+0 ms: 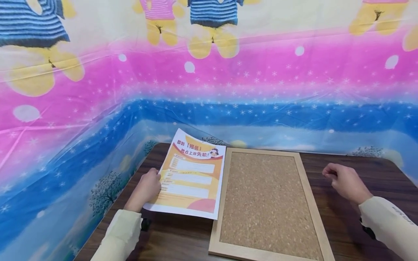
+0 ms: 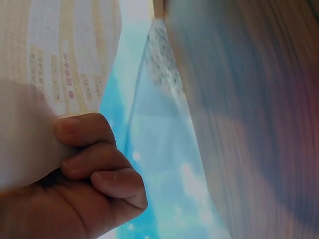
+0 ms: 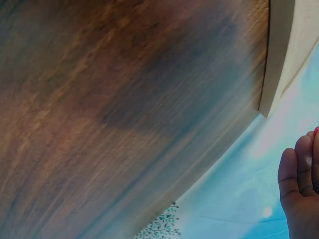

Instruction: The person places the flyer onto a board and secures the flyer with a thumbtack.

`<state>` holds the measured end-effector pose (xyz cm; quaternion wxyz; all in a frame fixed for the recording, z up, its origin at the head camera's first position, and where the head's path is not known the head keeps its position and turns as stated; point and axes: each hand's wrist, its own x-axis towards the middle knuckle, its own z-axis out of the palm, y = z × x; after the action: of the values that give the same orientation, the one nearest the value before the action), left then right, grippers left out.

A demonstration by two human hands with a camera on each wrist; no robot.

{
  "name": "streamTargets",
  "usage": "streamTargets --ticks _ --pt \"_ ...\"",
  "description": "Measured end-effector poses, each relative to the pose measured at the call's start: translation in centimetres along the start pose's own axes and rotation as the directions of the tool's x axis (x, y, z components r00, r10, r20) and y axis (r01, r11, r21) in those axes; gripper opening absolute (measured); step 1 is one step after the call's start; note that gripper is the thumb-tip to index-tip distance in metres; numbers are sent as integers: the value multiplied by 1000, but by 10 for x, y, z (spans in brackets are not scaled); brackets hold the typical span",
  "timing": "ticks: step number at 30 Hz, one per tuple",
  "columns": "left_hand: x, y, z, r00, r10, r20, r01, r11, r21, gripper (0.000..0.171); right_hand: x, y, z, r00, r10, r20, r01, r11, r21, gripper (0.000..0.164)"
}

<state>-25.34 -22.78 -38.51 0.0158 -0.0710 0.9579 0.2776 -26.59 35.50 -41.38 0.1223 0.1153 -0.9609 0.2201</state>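
My left hand (image 1: 151, 185) grips the left edge of a printed paper poster (image 1: 192, 177), yellow and orange with red lettering. The sheet is raised off the table, its right edge alongside the left frame of a corkboard (image 1: 266, 203). In the left wrist view the fingers (image 2: 82, 132) curl against the sheet; the thumb is mostly hidden. To the right of the board, my right hand (image 1: 347, 181) hovers over the table with curled fingers. A small red thing (image 3: 316, 130) shows at its fingertips in the right wrist view, mostly cut off by the picture's edge.
The wood-framed corkboard lies flat on a dark wooden table (image 1: 326, 170). A patterned cloth (image 1: 261, 79) in pink and blue hangs behind the table and along its left side. The table's rounded far corners show on both sides.
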Motion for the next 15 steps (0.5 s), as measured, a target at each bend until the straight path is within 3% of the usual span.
streamTargets --ticks 6,15 --pt "0 35 30 994 112 10 -112 993 19 33 2 -6 -1 999 -40 -1 40 999 20 22" --pt "6 77 69 982 183 50 -183 983 6 27 0 -8 -4 1000 -11 13 11 1000 21 23"
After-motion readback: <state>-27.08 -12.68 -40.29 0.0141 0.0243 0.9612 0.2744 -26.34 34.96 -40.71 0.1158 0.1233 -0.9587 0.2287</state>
